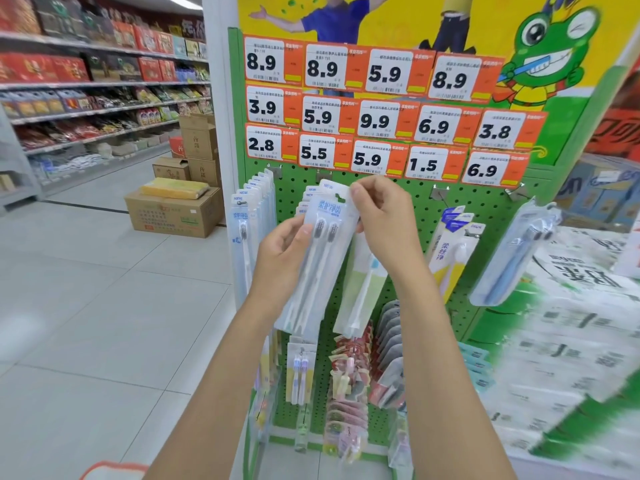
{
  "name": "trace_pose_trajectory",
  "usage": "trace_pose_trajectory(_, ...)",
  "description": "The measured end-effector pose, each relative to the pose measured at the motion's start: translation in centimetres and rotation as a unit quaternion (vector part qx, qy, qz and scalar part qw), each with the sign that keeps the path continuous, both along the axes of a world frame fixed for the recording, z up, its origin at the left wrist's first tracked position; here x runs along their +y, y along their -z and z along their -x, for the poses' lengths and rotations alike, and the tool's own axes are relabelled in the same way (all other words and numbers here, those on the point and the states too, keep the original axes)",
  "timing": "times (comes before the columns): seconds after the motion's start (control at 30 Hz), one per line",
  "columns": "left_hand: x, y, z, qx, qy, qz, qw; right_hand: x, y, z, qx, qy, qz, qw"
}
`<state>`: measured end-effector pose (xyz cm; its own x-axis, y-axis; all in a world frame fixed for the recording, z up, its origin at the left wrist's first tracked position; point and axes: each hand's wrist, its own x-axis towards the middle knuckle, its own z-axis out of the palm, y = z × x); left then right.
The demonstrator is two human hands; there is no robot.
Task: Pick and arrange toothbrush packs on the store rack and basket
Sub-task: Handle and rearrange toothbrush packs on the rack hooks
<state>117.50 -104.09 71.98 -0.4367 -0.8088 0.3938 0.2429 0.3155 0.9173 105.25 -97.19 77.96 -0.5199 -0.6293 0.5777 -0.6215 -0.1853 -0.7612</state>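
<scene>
Both hands are up in front of the rack [419, 206], a green pegboard w/ hooks; between them is one toothbrush pack [320, 261], clear front, two dark-headed brushes inside, blue & white label near the top. L hand [280, 258] grips the pack's left edge about mid-height; thumb on the front, other fingers curled behind. R hand [384, 223] pinches the pack's upper right part, fingers curled round that edge near the top end. The pack is tilted, top leaning right, bottom toward lower left; it sits just in front of a stack of same-type packs [306, 200] on the 2nd hook from left; can't tell if its top is on the hook or off it. Another stack of such packs [254, 209] hangs on the 1st hook, at the rack's left edge. Behind the R wrist hangs a pack w/ a blue-headed brush [363, 289] on a pale green card; further right a yellow & white pack [446, 251], then a tilted pack w/ dark blue brushes [512, 258]. Lower row: small two-brush pack [300, 368], red & pink packs [346, 375], grey ones [389, 341] beside them. Above the hooks are rows of orange price tags [377, 112]; cartoon frog [550, 53] top right. Left of the rack: cardboard boxes [173, 213] on the tiled floor [86, 289]; shelves [86, 84] full of goods behind.
</scene>
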Motion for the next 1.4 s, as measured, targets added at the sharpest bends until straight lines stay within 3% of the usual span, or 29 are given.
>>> trace_pose_trajectory(0.17,-0.1,1.4,-0.8,0.02,-0.014,-0.11,0.994,-0.8,1.8,-1.3,-0.026,-0.016,0.006,1.0)
trace_pose_trajectory(0.37,0.4,1.8,-1.9,0.044,-0.011,-0.168,0.985,-0.1,4.1,-2.3,-0.066,-0.055,-0.02,0.996)
trace_pose_trajectory(0.7,1.0,3.2,-2.5,0.036,-0.014,-0.204,0.978,1.6,9.6,-3.4,-0.108,-0.088,-0.042,0.989)
trace_pose_trajectory(0.9,1.0,3.4,-2.4,0.06,-0.015,-0.242,0.968,2.3,11.0,-3.5,-0.098,-0.148,-0.124,0.976)
trace_pose_trajectory(1.03,1.2,3.7,-2.6,0.056,-0.007,-0.258,0.965,2.4,11.2,-3.7,-0.088,-0.134,-0.12,0.98)
trace_pose_trajectory(1.2,0.9,3.8,-3.5,-0.009,0.018,-0.216,0.976,1.9,11.6,-3.7,-0.184,-0.138,-0.08,0.97)
trace_pose_trajectory(1.4,0.9,3.6,-4.1,0.032,-0.048,-0.247,0.967,1.5,12.0,-3.9,-0.173,-0.197,-0.102,0.96)
